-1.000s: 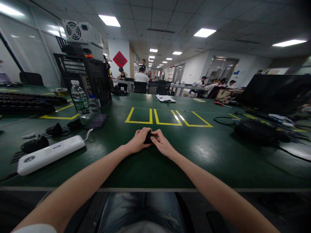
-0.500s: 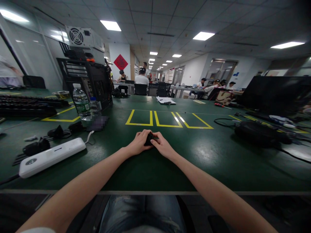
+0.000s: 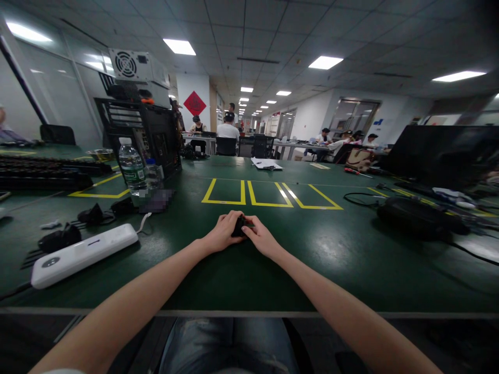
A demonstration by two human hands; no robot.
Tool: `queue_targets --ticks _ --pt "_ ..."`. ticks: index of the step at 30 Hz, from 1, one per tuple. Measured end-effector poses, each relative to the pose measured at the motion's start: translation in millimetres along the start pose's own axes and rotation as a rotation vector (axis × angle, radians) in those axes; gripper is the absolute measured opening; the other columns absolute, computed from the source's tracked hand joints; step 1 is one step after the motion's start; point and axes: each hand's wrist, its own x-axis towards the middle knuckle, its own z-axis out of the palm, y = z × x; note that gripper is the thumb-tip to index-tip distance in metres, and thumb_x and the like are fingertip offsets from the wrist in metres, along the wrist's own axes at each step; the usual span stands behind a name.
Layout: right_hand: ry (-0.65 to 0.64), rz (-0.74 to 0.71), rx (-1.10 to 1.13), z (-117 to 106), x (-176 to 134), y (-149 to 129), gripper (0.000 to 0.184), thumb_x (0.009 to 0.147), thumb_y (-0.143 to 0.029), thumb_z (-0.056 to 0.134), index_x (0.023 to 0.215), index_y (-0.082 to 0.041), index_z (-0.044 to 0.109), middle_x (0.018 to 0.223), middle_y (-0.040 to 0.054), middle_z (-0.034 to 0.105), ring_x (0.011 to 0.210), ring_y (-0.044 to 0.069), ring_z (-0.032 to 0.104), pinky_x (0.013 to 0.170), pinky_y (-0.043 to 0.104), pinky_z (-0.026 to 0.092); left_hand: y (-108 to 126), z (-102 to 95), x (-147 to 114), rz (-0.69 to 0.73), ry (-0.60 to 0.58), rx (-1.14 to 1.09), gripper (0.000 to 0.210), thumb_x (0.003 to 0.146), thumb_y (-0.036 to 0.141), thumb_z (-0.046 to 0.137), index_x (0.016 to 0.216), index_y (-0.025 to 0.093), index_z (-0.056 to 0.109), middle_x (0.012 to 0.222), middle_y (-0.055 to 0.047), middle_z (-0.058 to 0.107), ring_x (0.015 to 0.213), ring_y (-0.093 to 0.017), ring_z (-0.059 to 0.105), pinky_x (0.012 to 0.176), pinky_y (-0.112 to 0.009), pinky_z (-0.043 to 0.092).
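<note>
A small black object (image 3: 239, 227) sits between my two hands, low over the green table (image 3: 280, 280); its kind cannot be made out. My left hand (image 3: 226, 231) is wrapped round its left side, the fingers over the far edge and the thumb near the table. From the right, my right hand (image 3: 258, 234) grips it with thumb and fingers closed. Much of the object is hidden by the fingers. Beyond the hands, yellow tape outlines (image 3: 270, 204) mark the tabletop.
On the left lie a white power strip (image 3: 86, 254), black parts (image 3: 60, 238), a water bottle (image 3: 131, 169) and an open computer case (image 3: 142, 135). A black pouch-like item (image 3: 419, 215) with cables and a dark monitor (image 3: 448, 153) stand right. A clipboard (image 3: 266, 163) lies farther back.
The view has tilted up slightly, so everything sits a little lower in it. My right fingers have shifted slightly on the black object; both hands still hold it.
</note>
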Motion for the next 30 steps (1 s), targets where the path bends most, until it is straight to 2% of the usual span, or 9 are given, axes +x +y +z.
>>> queue_targets --ticks 5,10,18,22,26,30 --pt "-0.024 -0.022 0.024 0.0 -2.7 -4.3 0.023 0.078 -0.029 0.047 0.099 -0.022 0.042 0.1 0.0026 0.05 0.093 0.014 0.052 0.083 0.034 0.042 -0.1 -0.5 -0.5 -0.004 -0.004 -0.003 0.05 0.07 0.026 0.058 0.112 0.022 0.03 0.108 -0.006 0.044 0.101 -0.021 0.045 0.091 -0.043 0.03" --pt "0.003 -0.018 -0.011 0.3 -3.2 -6.0 0.017 0.08 -0.032 0.042 0.094 -0.022 0.042 0.097 0.002 0.049 0.086 0.014 0.053 0.074 0.033 0.046 0.9 -0.4 -0.7 -0.001 0.008 -0.008 0.049 0.07 0.027 0.059 0.111 0.022 0.031 0.107 -0.006 0.044 0.101 -0.021 0.046 0.091 -0.043 0.03" --pt "0.008 0.05 0.004 -0.2 -1.0 -3.1 0.031 0.078 -0.032 0.045 0.107 -0.021 0.041 0.107 0.006 0.048 0.095 0.017 0.051 0.08 0.035 0.045 1.7 -1.3 -0.3 -0.009 0.003 -0.019 0.05 0.07 0.027 0.058 0.112 0.023 0.031 0.107 -0.006 0.045 0.1 -0.022 0.046 0.09 -0.043 0.03" --pt "-0.037 0.032 0.029 -0.7 -1.7 -4.6 0.027 0.078 -0.032 0.045 0.103 -0.021 0.043 0.104 0.0046 0.048 0.092 0.016 0.052 0.079 0.034 0.045 1.5 -1.3 -0.7 0.0 0.011 -0.01 0.05 0.07 0.027 0.058 0.111 0.022 0.031 0.107 -0.006 0.045 0.101 -0.021 0.046 0.09 -0.042 0.03" --pt "0.001 -0.029 0.007 -0.2 -2.3 -4.4 0.02 0.079 -0.032 0.044 0.096 -0.022 0.043 0.097 0.0021 0.049 0.09 0.014 0.052 0.08 0.033 0.043 0.6 -0.2 -0.5 -0.007 0.013 -0.007 0.051 0.068 0.027 0.06 0.111 0.023 0.031 0.107 -0.006 0.045 0.101 -0.022 0.046 0.09 -0.042 0.03" --pt "0.017 -0.029 -0.028 -0.4 -1.8 -2.7 0.015 0.081 -0.033 0.04 0.091 -0.022 0.043 0.091 0.0011 0.05 0.082 0.013 0.052 0.072 0.031 0.045 -0.3 0.8 -0.3 -0.008 0.016 -0.01 0.051 0.068 0.026 0.06 0.11 0.023 0.031 0.107 -0.006 0.045 0.101 -0.022 0.046 0.09 -0.043 0.03"
